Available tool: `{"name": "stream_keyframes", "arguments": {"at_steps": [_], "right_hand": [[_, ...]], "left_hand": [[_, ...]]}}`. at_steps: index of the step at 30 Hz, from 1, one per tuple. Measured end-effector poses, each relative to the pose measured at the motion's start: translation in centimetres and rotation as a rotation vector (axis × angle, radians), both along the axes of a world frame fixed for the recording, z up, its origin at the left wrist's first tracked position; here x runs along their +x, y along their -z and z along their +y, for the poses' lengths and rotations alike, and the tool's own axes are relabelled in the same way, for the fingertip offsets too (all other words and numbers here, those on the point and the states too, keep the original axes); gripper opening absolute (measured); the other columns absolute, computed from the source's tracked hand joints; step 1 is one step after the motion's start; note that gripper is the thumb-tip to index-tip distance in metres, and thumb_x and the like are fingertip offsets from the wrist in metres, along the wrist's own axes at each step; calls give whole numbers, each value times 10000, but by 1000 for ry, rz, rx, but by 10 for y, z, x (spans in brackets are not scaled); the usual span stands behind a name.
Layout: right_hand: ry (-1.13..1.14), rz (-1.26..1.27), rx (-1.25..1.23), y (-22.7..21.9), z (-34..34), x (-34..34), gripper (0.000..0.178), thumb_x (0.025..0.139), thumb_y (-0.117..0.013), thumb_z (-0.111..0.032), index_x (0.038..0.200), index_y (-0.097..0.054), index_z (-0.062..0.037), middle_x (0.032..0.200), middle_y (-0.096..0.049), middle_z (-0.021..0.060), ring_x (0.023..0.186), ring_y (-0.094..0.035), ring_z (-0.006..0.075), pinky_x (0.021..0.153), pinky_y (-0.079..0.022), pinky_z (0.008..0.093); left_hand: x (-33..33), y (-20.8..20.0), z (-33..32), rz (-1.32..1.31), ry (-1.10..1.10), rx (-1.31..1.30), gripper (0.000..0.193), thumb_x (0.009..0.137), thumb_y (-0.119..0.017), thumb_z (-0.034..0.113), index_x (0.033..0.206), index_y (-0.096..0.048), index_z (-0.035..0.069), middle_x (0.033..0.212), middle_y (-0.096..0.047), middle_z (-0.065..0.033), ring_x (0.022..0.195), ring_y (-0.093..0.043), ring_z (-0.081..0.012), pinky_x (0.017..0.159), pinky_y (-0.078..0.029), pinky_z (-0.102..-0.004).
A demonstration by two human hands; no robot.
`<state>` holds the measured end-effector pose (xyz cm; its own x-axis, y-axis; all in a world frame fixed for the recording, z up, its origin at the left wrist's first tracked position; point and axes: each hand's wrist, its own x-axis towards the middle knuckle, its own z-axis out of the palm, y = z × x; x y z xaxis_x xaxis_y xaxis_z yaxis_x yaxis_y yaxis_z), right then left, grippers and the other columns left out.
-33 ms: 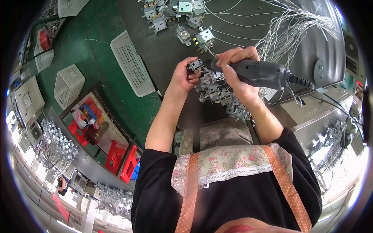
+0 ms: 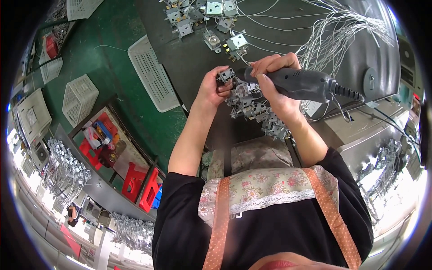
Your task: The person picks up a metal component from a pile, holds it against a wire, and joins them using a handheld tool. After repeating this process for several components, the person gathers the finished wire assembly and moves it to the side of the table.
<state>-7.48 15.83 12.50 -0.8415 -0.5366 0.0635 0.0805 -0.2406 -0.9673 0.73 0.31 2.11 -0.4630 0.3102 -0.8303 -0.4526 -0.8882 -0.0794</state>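
Note:
My left hand point(image 2: 214, 86) is closed round a small silvery metal thermostat point(image 2: 226, 74), gripped between thumb and fingers. In my right hand point(image 2: 280, 81) is a dark grey electric screwdriver point(image 2: 303, 84), lying almost level, its nose toward the held thermostat. Whether its tip touches the part cannot be made out. Under and between my hands lies a heap of similar thermostats point(image 2: 252, 107) at the near edge of the dark worktable point(image 2: 180, 58). Beyond them, more thermostats point(image 2: 182, 20) lie with thin pale wires point(image 2: 328, 38) running to the right.
The screwdriver's cord point(image 2: 348, 93) trails off its right end. A white perforated basket point(image 2: 153, 74) lies left of the table on the green floor, with another white basket point(image 2: 81, 96) farther left. Red stools point(image 2: 135, 182) stand at lower left. Bundles of wired parts point(image 2: 67, 168) hang beyond.

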Motion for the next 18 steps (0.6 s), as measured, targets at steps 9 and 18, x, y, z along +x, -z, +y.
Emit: {"name": "stream_keyframes", "arguments": {"at_steps": [9,18], "right_hand": [[55,-49,-24,-3,5,-7,267,808,-546,117,962,-412,-53,877,-560,107,863,-565,214,982,-441,473],[82,-84,72,-4,22,-1,267,808,-577,92,964,-415,-52,889,-572,106,879,-583,216,992,-435,463]], "left_hand": [[5,-5,-2,132,104,-265,236,918,-546,297,785,-579,105,612,-528,-19,436,-447,-116,391,-330,-255],[-8,-26,-21,597,835,-2468,454,844,-672,227,1257,-516,123,1207,-534,-128,1026,-565,-311,841,-497,-412]]}}
